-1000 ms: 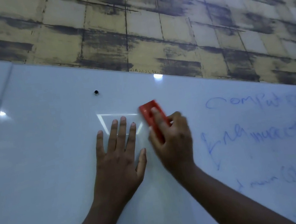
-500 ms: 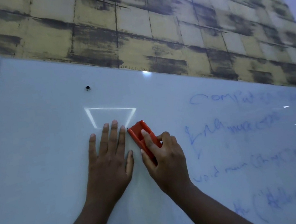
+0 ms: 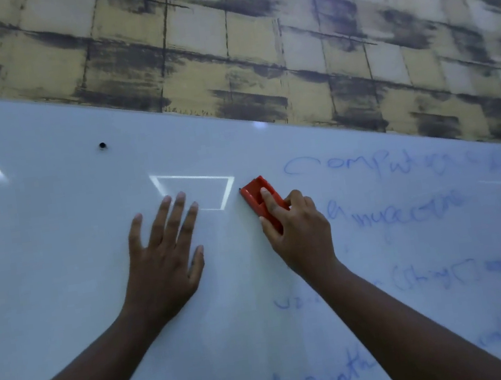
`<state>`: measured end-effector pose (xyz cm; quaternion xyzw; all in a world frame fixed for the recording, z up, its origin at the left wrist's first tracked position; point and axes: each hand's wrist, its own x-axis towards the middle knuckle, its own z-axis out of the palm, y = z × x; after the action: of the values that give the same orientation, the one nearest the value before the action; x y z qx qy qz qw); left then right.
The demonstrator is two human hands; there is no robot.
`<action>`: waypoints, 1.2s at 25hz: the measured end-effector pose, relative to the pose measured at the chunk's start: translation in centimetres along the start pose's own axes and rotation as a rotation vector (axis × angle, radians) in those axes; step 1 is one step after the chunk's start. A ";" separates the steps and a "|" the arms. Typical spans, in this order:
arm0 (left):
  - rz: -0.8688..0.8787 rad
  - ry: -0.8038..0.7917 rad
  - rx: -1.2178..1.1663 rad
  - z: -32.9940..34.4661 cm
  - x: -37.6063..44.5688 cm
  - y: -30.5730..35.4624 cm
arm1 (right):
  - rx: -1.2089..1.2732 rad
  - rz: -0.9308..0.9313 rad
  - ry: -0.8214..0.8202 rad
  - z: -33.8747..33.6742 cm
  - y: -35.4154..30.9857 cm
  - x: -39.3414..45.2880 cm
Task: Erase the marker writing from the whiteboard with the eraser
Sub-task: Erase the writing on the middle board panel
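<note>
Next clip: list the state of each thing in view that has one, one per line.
whiteboard: left part wiped, blue writing remains on the right.
marker writing: faint, smeared, not yet erased.
eraser: red, pressed against the board, just left of the writing.
right hand: grips the eraser.
left hand: flat on the board, fingers spread, holding nothing.
</note>
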<state>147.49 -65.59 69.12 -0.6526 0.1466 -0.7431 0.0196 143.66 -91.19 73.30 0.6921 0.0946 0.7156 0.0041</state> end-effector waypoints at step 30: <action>-0.052 -0.024 -0.002 2.1 -0.8 3.3 | 0.006 0.320 0.125 1.4 12.1 6.0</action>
<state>149.10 -68.94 67.77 -0.6649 0.1301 -0.7355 0.0014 146.35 -102.10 81.03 0.6526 -0.0146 0.7483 -0.1177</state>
